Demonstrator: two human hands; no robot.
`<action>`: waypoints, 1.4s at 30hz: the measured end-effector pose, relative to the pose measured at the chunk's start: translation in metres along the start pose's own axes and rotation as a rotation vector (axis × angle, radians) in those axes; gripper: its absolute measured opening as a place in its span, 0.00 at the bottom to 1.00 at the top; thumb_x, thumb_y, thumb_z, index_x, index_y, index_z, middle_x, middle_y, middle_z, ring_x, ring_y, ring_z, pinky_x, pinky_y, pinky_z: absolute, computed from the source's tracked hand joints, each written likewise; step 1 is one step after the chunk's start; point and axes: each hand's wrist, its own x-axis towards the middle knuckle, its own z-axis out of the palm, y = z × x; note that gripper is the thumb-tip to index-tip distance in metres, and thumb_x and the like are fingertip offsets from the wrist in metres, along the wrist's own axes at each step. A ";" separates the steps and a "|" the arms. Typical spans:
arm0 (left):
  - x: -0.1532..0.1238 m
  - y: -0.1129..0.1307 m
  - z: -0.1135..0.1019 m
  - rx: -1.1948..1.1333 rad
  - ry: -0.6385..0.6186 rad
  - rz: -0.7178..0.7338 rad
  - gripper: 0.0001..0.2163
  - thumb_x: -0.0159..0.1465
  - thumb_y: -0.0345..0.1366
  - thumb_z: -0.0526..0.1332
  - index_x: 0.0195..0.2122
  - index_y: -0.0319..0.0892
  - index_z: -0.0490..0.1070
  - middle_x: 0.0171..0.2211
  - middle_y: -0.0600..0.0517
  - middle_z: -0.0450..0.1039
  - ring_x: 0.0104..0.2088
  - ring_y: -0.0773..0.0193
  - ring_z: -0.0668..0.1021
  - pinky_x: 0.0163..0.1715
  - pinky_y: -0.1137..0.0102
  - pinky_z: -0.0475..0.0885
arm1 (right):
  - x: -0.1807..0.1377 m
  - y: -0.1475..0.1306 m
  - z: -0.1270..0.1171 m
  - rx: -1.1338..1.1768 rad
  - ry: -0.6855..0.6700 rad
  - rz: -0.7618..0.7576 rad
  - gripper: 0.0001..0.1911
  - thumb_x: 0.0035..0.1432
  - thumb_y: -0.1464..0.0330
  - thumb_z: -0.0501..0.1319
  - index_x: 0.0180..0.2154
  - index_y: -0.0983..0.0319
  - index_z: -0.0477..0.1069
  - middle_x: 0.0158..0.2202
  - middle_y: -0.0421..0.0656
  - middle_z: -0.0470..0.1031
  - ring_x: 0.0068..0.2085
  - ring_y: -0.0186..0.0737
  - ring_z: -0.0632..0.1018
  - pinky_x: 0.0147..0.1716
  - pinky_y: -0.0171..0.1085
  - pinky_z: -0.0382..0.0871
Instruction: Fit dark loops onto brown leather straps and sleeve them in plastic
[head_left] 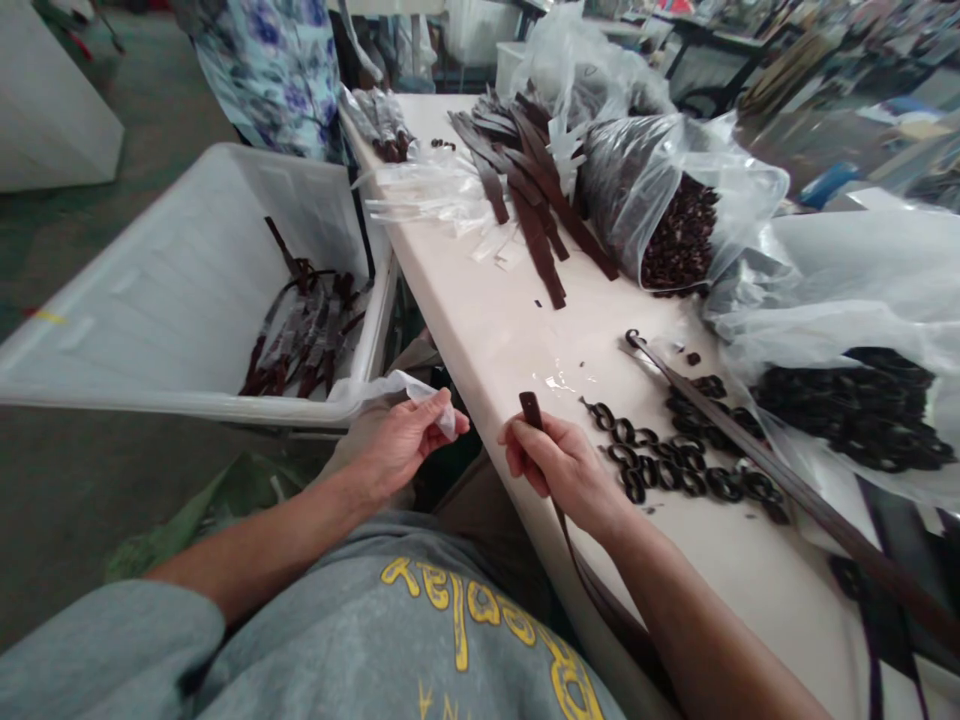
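My left hand pinches a thin, translucent plastic sleeve by the near rim of the white bin. In my right hand, over the table's edge, is a dark brown strap. Its narrow tip sticks up past my thumb, and its length hangs down beneath my forearm. Right of that hand lie several black rings in a loose cluster. Another long brown strap lies across the table beside them, with a small loop at its far end.
Bundled straps in clear sleeves lie in the white bin at left. The white table bears clear sleeves, brown straps, a bag of small brown pieces and a bag of black rings. A person in flowered clothing stands beyond.
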 end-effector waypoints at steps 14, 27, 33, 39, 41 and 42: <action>-0.001 0.003 0.004 0.012 -0.028 0.102 0.20 0.50 0.53 0.72 0.23 0.38 0.76 0.25 0.50 0.78 0.28 0.65 0.77 0.34 0.70 0.72 | -0.003 0.006 0.033 -0.288 -0.205 0.098 0.15 0.68 0.63 0.47 0.31 0.61 0.65 0.22 0.37 0.70 0.17 0.27 0.66 0.16 0.27 0.57; -0.004 0.003 0.007 0.061 -0.057 0.035 0.20 0.50 0.54 0.71 0.24 0.39 0.77 0.24 0.51 0.77 0.26 0.65 0.76 0.30 0.70 0.71 | 0.003 0.013 0.034 -0.301 -0.184 0.054 0.16 0.68 0.65 0.47 0.30 0.61 0.65 0.21 0.37 0.70 0.16 0.27 0.66 0.16 0.27 0.57; -0.010 0.003 0.009 0.077 -0.168 -0.013 0.22 0.52 0.54 0.70 0.27 0.36 0.78 0.25 0.47 0.77 0.24 0.65 0.76 0.27 0.70 0.72 | 0.004 0.012 0.029 -0.110 -0.276 0.092 0.18 0.68 0.61 0.48 0.29 0.62 0.65 0.20 0.36 0.69 0.15 0.26 0.64 0.15 0.27 0.56; -0.020 -0.006 0.015 0.071 -0.373 -0.111 0.21 0.55 0.53 0.68 0.28 0.35 0.77 0.16 0.51 0.71 0.17 0.62 0.75 0.17 0.71 0.69 | 0.006 0.010 0.027 0.105 -0.340 0.067 0.20 0.66 0.52 0.50 0.33 0.61 0.63 0.20 0.34 0.68 0.15 0.24 0.62 0.14 0.25 0.54; -0.018 -0.005 0.015 0.049 -0.302 -0.100 0.19 0.56 0.50 0.69 0.30 0.35 0.78 0.18 0.51 0.72 0.18 0.64 0.76 0.18 0.72 0.70 | 0.003 0.008 0.025 0.111 -0.359 0.084 0.19 0.64 0.52 0.52 0.36 0.62 0.64 0.25 0.36 0.71 0.17 0.26 0.67 0.16 0.26 0.60; -0.015 -0.003 0.013 0.031 -0.235 -0.063 0.18 0.55 0.48 0.70 0.31 0.35 0.79 0.20 0.50 0.74 0.21 0.65 0.77 0.21 0.73 0.71 | 0.000 0.007 0.023 0.080 -0.357 0.099 0.19 0.63 0.52 0.54 0.38 0.62 0.66 0.28 0.38 0.73 0.19 0.27 0.70 0.18 0.27 0.63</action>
